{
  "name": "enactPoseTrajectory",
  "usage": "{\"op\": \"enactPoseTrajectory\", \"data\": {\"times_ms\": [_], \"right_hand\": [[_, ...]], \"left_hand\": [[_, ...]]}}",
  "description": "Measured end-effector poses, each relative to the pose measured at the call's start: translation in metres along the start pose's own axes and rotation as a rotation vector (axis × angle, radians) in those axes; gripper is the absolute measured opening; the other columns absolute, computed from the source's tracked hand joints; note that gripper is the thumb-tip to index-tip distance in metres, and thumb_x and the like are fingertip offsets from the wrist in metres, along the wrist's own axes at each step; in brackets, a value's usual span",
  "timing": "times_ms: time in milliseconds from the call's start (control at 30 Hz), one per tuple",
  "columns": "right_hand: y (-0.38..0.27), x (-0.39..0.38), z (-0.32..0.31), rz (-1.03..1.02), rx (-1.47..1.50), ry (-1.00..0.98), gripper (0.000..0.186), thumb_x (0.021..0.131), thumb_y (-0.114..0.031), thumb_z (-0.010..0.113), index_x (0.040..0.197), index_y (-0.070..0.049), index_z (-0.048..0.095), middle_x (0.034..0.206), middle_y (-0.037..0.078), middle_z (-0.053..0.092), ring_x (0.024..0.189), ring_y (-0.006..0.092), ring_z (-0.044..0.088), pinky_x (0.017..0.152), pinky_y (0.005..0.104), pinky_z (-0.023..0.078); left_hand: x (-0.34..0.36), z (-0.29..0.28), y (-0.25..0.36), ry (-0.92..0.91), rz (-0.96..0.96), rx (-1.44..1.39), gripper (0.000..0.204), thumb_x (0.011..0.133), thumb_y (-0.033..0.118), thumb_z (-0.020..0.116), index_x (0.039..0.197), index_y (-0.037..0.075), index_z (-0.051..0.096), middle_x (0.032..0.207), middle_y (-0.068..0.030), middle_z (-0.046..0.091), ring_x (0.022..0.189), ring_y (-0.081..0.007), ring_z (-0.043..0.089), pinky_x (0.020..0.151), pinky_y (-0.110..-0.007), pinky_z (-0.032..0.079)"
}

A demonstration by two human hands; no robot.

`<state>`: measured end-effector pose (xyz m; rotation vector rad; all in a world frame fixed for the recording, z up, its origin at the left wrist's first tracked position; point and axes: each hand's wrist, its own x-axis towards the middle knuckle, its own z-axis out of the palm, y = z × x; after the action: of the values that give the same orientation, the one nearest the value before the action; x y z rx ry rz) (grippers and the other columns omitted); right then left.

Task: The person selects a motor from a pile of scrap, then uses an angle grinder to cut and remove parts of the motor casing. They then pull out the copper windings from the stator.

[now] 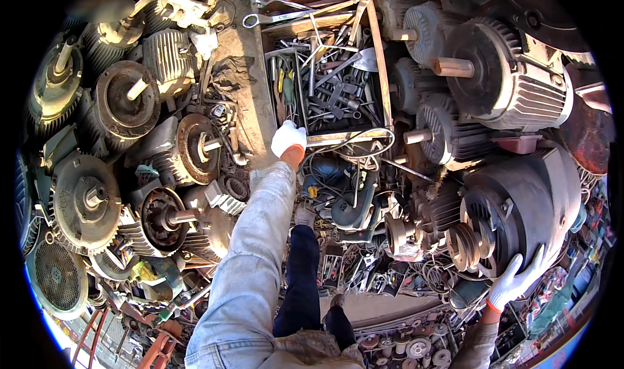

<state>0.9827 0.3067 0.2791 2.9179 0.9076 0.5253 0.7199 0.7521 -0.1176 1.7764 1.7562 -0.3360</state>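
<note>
My left hand (289, 139), in a white glove with an orange cuff, reaches to the near left corner of a wooden tool box (385, 67). Its fingers look curled together, and what they may hold is hidden. Just beyond it a narrow side compartment holds several screwdrivers (288, 86). Metal sockets and bars (335, 99) fill the main part of the box. Ring spanners (260, 19) lie across its far end. On the right, my right hand (515, 283), gloved alike, lies with fingers spread against the lower side of a large grey electric motor (543, 193) with a grooved pulley (465, 245).
Electric motors with bare shafts are stacked on the left (88, 200) and at the upper right (513, 76). A looped cable (354, 149) hangs over the box's near edge. Loose tools and metal parts (374, 271) crowd the ground near my legs (302, 271).
</note>
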Motion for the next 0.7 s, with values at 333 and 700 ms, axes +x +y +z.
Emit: {"op": "enactPoseTrajectory", "data": {"times_ms": [333, 700], "right_hand": [[-0.002, 0.001, 0.006, -0.018, 0.021, 0.022, 0.055, 0.106, -0.019, 0.063, 0.157, -0.001, 0.052, 0.162, 0.022, 0.049, 0.151, 0.0394, 0.044, 0.128, 0.0496, 0.028], [0.001, -0.004, 0.01, -0.022, 0.01, 0.075, 0.053, 0.105, -0.017, 0.066, 0.153, 0.002, 0.054, 0.158, 0.02, 0.055, 0.147, 0.0364, 0.049, 0.125, 0.0464, 0.033]], "left_hand": [[0.035, 0.014, -0.06, -0.031, 0.201, -0.31, 0.019, 0.091, 0.02, 0.067, 0.096, 0.008, 0.08, 0.097, -0.0178, 0.079, 0.094, -0.0379, 0.076, 0.086, -0.043, 0.06], [0.007, 0.007, -0.016, 0.021, 0.109, -0.082, 0.032, 0.093, 0.036, 0.068, 0.109, 0.01, 0.08, 0.114, -0.0195, 0.078, 0.109, -0.0396, 0.075, 0.097, -0.048, 0.058]]}}
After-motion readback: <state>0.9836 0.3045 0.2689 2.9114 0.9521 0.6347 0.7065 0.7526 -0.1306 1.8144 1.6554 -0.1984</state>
